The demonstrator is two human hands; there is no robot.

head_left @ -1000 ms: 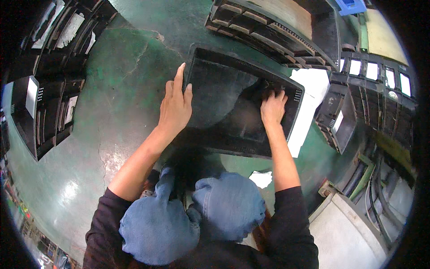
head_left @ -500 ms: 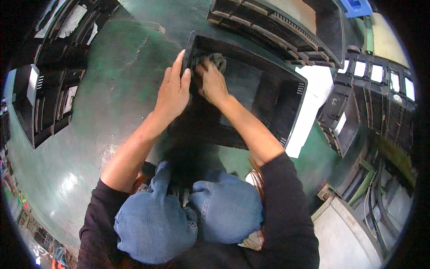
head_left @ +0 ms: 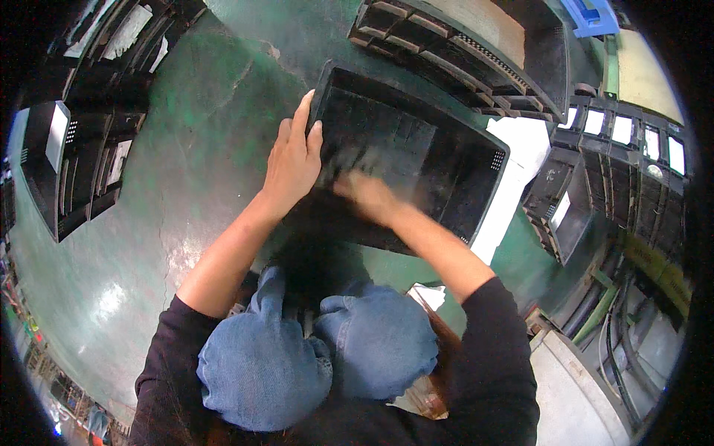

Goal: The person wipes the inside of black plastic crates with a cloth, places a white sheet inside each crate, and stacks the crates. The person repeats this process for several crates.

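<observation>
A shallow black plastic crate sits tilted in front of my knees, its inside facing me. My left hand grips its left wall, the thumb at the rim and the long fingers stretched along the outside. Inside the crate, near its lower left part, my right hand is smeared by motion. A crumpled grey rag shows as a blur at its fingertips, against the crate's inner surface.
Beyond the crate stands a larger black bin. White sheets lie right of the crate on the green floor. More black crates stand at left and right. A pale cabinet is at lower right.
My right hand and the rag have moved from the crate's upper left corner down toward its near side. My left hand keeps its hold on the left wall, slightly lower.
</observation>
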